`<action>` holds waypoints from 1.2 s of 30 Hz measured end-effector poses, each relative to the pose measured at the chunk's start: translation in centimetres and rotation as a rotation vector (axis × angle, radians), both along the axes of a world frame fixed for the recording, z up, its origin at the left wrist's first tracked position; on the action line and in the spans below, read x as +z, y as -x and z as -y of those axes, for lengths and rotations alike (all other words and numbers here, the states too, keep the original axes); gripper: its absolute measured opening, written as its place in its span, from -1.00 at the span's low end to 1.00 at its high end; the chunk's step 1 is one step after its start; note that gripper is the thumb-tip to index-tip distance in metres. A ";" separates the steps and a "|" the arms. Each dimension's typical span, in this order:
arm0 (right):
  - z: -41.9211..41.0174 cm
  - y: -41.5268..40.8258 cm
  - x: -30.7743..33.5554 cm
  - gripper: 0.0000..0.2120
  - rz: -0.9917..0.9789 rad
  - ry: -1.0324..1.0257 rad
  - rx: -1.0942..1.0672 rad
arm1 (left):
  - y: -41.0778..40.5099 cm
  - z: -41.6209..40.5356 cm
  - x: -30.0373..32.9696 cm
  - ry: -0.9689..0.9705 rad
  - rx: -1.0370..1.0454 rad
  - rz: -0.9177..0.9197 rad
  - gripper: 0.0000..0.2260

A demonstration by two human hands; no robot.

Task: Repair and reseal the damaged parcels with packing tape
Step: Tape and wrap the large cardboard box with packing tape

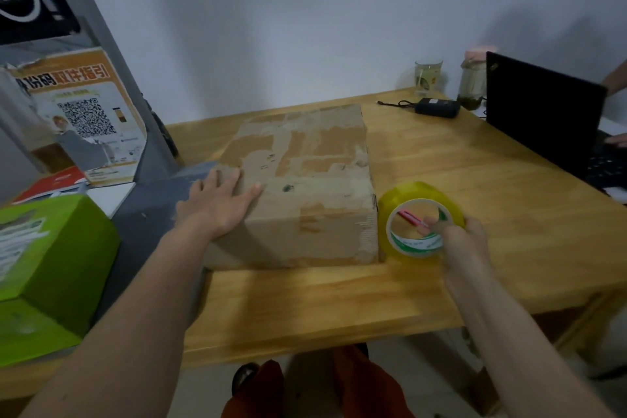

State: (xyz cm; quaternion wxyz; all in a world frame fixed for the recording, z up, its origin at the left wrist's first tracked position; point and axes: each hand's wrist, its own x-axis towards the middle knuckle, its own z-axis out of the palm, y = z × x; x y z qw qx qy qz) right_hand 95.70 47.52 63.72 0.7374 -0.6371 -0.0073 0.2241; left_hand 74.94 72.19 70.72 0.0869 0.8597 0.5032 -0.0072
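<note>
The left hand [222,202] lies flat, fingers straight, on the worn brown cardboard box [305,180] near the tabletop's [475,180] left edge. The right hand [463,241] grips the yellow roll of packing tape [415,193], upright against the box's right side.

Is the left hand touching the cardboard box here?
Touching. The head view shows the left hand lying flat with straight fingers on the near left corner of the cardboard box, palm over its top edge, no gap visible.
</note>
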 end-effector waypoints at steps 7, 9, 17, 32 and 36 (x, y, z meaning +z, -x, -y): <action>-1.2 3.3 0.8 -0.82 -0.402 -0.496 0.110 | 0.7 -1.3 -0.3 -0.014 -0.002 0.051 -0.38; -1.7 4.2 0.5 -0.67 -0.446 -0.568 0.237 | 0.7 -1.4 -0.4 -0.015 0.006 0.078 -0.39; -5.2 5.0 5.5 -0.67 -0.130 -0.401 0.262 | 2.8 -1.8 0.0 0.112 0.091 0.362 -0.18; -9.3 9.6 23.3 -0.64 1.295 0.418 0.330 | 3.0 4.8 9.6 0.291 -0.501 1.421 -0.46; -9.4 9.6 23.9 -0.68 1.282 0.434 0.369 | 3.0 3.1 10.6 0.268 -0.576 1.224 -0.56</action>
